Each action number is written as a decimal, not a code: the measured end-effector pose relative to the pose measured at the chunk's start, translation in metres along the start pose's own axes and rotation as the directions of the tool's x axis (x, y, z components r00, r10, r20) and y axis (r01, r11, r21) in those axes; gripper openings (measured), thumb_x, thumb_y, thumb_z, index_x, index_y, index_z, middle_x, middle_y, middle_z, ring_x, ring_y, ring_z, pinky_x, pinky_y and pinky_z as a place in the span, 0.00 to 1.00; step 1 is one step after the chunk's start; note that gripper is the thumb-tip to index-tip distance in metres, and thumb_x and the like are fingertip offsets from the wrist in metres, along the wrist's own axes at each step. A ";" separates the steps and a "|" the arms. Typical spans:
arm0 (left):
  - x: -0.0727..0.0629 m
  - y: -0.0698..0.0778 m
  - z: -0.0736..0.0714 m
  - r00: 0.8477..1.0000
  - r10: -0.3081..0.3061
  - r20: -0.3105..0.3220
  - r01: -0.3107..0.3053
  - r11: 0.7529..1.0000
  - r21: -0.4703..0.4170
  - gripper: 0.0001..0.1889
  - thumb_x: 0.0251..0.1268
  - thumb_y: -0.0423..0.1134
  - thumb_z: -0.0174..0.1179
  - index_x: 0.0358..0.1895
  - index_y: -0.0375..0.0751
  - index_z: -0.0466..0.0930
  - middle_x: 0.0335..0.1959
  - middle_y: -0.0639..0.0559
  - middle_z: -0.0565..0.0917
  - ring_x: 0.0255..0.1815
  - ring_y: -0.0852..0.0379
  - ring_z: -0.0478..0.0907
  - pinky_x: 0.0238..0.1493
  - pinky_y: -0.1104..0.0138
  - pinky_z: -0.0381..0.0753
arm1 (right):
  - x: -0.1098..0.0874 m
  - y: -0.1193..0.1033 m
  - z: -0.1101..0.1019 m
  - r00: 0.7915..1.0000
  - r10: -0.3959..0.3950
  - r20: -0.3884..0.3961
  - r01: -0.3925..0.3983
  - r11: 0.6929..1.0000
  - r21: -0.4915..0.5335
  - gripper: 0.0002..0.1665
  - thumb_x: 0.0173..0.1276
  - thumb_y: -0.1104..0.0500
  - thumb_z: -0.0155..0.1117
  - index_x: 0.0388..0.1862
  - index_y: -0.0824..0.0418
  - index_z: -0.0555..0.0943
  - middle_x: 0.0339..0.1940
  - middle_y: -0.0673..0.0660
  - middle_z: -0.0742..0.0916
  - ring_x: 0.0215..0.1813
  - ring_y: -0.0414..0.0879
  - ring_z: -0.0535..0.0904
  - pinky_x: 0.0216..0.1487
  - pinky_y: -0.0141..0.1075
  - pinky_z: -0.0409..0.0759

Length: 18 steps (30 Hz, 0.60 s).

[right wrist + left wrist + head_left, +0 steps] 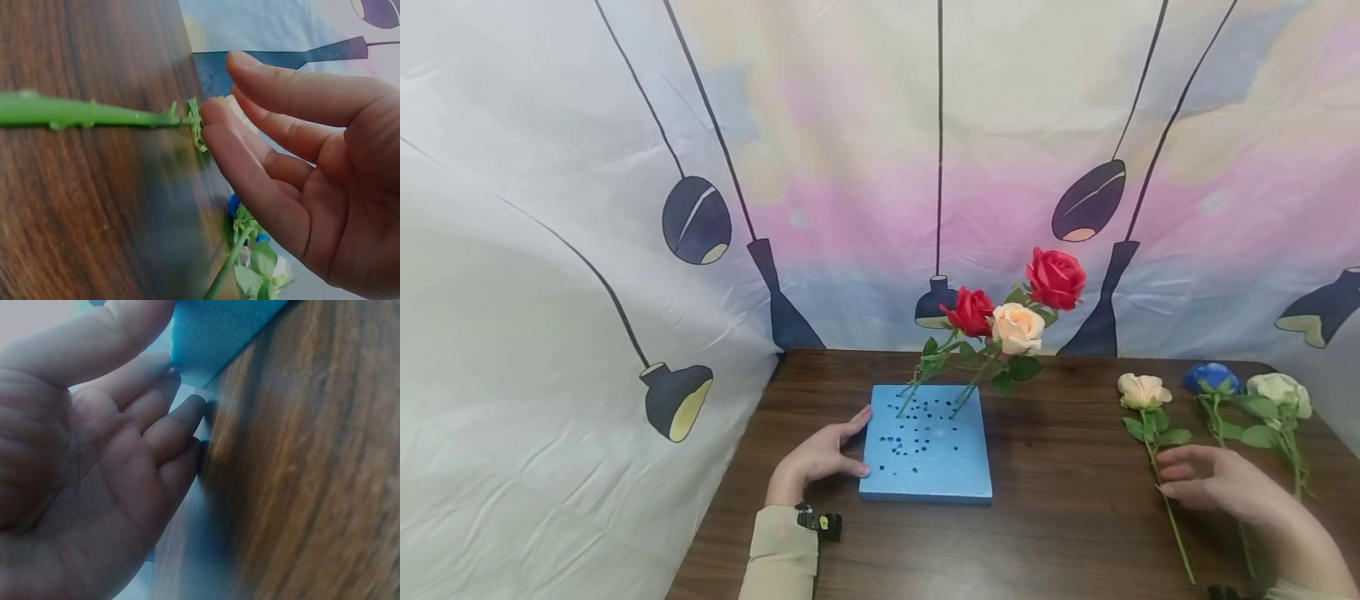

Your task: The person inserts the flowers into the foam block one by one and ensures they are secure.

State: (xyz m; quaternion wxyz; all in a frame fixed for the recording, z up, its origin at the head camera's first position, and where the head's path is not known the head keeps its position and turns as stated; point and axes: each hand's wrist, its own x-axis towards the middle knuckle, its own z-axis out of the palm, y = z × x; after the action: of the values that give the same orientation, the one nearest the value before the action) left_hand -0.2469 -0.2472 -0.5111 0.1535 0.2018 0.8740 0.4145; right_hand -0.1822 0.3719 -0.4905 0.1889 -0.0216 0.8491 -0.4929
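Observation:
A light-blue board [940,479] pocked with small holes lies on the table. Two red roses [1056,278] and a peach rose [1018,328] stand in its far part, leaning right. My left hand [816,457] rests against the board's left side, its thumb and fingertips at the edge; the left wrist view has the relaxed fingers beside the board's corner. On the right, my right hand [1225,483] hovers at the stem of a cream rose [1142,390] lying on the table. In the right wrist view that green stem [81,111] runs just beyond the fingertips, and nothing is between thumb and fingers.
A blue rose [1213,377] and a whitish rose [1279,394] lie beside the cream one, stems toward the near edge. The dark wooden table [1037,533] meets a printed cloth backdrop [850,208] behind it and on the left.

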 end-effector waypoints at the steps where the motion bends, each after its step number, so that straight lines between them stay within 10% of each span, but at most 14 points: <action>1: 0.000 0.000 0.000 1.000 -0.002 0.000 0.002 1.000 0.004 0.55 0.58 0.41 0.81 0.86 0.47 0.57 0.87 0.53 0.55 0.87 0.46 0.51 0.83 0.43 0.55 | 0.000 0.001 0.000 1.000 0.004 0.008 -0.004 1.000 0.009 0.37 0.74 0.62 0.72 0.69 0.86 0.68 0.53 0.70 0.89 0.46 0.45 0.89 0.48 0.41 0.90; 18: 0.000 0.001 -0.001 1.000 -0.008 0.003 0.008 1.000 -0.006 0.55 0.58 0.41 0.81 0.87 0.48 0.57 0.87 0.54 0.54 0.87 0.48 0.50 0.83 0.44 0.54 | 0.008 0.016 0.002 0.994 0.082 0.075 -0.085 0.995 0.047 0.35 0.71 0.64 0.75 0.62 0.85 0.67 0.46 0.57 0.86 0.45 0.50 0.87 0.46 0.46 0.90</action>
State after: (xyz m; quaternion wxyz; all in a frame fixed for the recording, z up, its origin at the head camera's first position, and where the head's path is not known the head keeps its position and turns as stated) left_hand -0.2469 -0.2471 -0.5099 0.1571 0.1983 0.8734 0.4161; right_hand -0.1860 0.3764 -0.5072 0.2408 0.0006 0.8291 -0.5046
